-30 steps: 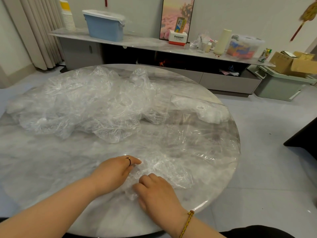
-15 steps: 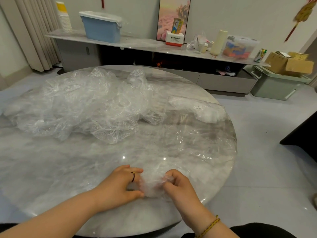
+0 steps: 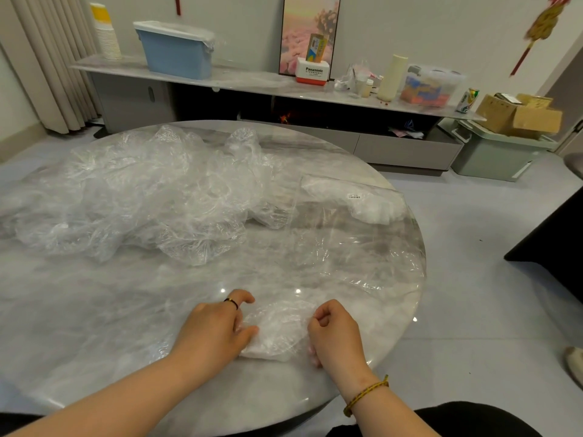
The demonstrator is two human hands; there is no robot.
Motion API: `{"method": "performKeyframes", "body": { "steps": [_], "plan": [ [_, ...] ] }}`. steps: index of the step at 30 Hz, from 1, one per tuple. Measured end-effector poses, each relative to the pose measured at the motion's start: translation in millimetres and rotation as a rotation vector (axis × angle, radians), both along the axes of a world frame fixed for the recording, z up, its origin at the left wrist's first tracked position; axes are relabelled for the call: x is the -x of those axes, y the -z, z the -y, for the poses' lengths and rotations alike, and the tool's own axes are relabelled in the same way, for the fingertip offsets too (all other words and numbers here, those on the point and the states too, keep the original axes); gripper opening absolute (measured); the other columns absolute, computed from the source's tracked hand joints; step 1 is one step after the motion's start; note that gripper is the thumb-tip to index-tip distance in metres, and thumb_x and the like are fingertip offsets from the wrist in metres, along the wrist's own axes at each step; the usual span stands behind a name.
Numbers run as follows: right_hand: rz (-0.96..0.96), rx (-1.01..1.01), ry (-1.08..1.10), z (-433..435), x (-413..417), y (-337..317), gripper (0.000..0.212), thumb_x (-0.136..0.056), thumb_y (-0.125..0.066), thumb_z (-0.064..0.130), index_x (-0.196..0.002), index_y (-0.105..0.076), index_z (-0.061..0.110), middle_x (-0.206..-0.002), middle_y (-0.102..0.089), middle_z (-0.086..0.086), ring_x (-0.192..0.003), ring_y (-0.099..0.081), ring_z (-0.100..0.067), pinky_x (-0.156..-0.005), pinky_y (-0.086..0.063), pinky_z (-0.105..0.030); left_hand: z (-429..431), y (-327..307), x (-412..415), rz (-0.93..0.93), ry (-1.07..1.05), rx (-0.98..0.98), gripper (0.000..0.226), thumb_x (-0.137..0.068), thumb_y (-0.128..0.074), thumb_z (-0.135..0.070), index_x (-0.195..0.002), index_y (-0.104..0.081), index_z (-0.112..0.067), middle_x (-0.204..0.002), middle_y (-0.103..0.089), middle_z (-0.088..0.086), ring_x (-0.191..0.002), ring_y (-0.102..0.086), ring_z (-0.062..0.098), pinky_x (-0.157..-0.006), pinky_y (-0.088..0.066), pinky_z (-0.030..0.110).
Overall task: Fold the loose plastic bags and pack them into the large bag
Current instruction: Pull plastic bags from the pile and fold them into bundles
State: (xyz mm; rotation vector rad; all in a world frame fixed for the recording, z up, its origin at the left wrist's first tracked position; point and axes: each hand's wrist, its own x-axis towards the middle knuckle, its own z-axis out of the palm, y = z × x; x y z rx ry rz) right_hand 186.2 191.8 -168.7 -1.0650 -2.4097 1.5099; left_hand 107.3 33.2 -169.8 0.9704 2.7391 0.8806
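Near table edge, L hand & R hand both pinch small folded bag; press creases flat w/ air out before packing.

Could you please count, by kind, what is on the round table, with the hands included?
Hands: 2 (left hand, right hand)
Folded bag, pinched between them: 1
Large bag: 1
Pile of loose bags: 1, single bags not countable
Total: 5
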Motion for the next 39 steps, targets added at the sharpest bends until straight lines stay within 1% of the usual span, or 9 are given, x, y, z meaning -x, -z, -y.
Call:
{"method": "performKeyframes", "body": {
  "steps": [3, 7, 12, 16, 21, 25, 27, 35, 39],
  "plan": [
    [0.033, -0.124, -0.077, -0.7, 1.9, 2.5, 0.025, -0.09, -0.044, 0.005, -0.071, -0.04, 0.02, -0.06, -0.044, 0.004, -0.05, -0.042, -0.009, -0.048, -0.036, -0.016, -2.5, 4.2, -3.5, -0.33, 0.081, -0.08, 0.023, -0.086, -0.042, -0.038, -0.107, -0.048, -0.031, -0.086, -0.065, -0.013, -0.088, -0.047, 0.004, -0.088, -0.028, 0.013],
    [0.136, -0.349, -0.179, -1.2, 1.6, -1.0, 0.008, -0.092, -0.043, 0.014, -0.086, -0.041, 0.019, -0.074, -0.05, 0.004, -0.065, -0.045, -0.014, -0.054, -0.036, -0.022, -14.4, 18.7, -20.0, -0.332, 0.298, 0.045, 0.038, -0.098, -0.014, -0.044, -0.113, -0.045, -0.029, -0.108, -0.068, -0.009, -0.107, -0.045, 0.003, -0.102, -0.017, 0.018],
    [0.287, -0.523, -0.216, -3.8, -0.7, -12.5, 0.006, -0.095, -0.036, 0.022, -0.09, -0.033, 0.023, -0.079, -0.046, 0.008, -0.075, -0.043, -0.017, -0.048, -0.025, -0.018, -23.4, 46.5, -21.5, -0.352, 0.384, 0.196, 0.055, -0.076, -0.03, -0.059, -0.118, -0.042, -0.026, -0.111, -0.068, -0.011, -0.122, -0.037, 0.007, -0.11, -0.005, 0.022],
    [0.303, -0.524, -0.281, -4.5, -1.8, -13.0, 0.006, -0.096, -0.033, 0.024, -0.092, -0.029, 0.024, -0.079, -0.043, 0.008, -0.077, -0.04, -0.018, -0.057, -0.029, -0.026, -27.4, 51.9, -12.9, -0.51, 0.336, 0.173, 0.054, -0.075, -0.03, -0.062, -0.116, -0.044, -0.029, -0.11, -0.068, -0.013, -0.142, 0.007, 0.008, -0.109, -0.007, 0.023],
    [0.309, -0.505, -0.26, -4.5, 0.1, -14.9, 0.006, -0.096, -0.034, 0.024, -0.092, -0.029, 0.025, -0.089, -0.046, 0.008, -0.078, -0.04, -0.019, -0.065, -0.029, -0.024, -27.5, 54.0, -11.6, -0.614, 0.308, 0.176, 0.052, -0.074, -0.029, -0.06, -0.113, -0.044, -0.029, -0.106, -0.069, -0.013, -0.142, 0.01, 0.01, -0.11, -0.005, 0.023],
    [0.283, -0.501, -0.242, -6.3, 1.7, -12.8, 0.006, -0.095, -0.036, 0.025, -0.091, -0.031, 0.026, -0.089, -0.047, 0.009, -0.078, -0.041, -0.018, -0.065, -0.03, -0.024, -29.8, 49.7, -11.6, -0.513, 0.36, 0.163, 0.044, -0.074, -0.032, -0.053, -0.11, -0.05, -0.034, -0.102, -0.07, -0.015, -0.14, -0.017, 0.006, -0.112, -0.003, 0.021],
    [0.268, -0.501, -0.224, -7.7, 1.9, -10.8, 0.006, -0.095, -0.037, 0.027, -0.091, -0.032, 0.027, -0.087, -0.049, 0.01, -0.078, -0.042, -0.017, -0.065, -0.03, -0.024, -29.4, 47.1, -11.9, -0.441, 0.381, 0.168, 0.045, -0.088, -0.025, -0.048, -0.094, -0.068, -0.036, -0.095, -0.071, -0.017, -0.113, -0.042, 0.002, -0.112, -0.002, 0.019],
    [0.212, -0.571, -0.194, -10.9, 3.0, -0.6, 0.007, -0.095, -0.037, 0.029, -0.091, -0.031, 0.027, -0.086, -0.049, 0.011, -0.076, -0.044, -0.015, -0.048, -0.021, -0.012, -25.5, 44.2, 0.8, -0.571, 0.299, 0.132, 0.066, -0.099, -0.019, -0.025, -0.064, -0.074, -0.035, -0.081, -0.071, -0.021, -0.078, -0.067, -0.002, -0.091, -0.031, 0.015],
    [0.171, -0.561, -0.176, -12.8, 3.3, 0.0, 0.007, -0.094, -0.038, 0.027, -0.092, -0.032, 0.027, -0.086, -0.053, 0.011, -0.076, -0.044, -0.015, -0.048, -0.023, -0.012, -25.4, 45.4, 1.6, -0.51, 0.334, 0.118, 0.049, -0.089, -0.031, -0.029, -0.067, -0.074, -0.034, -0.081, -0.071, -0.021, -0.082, -0.065, -0.003, -0.093, -0.027, 0.015]
  ]
}}
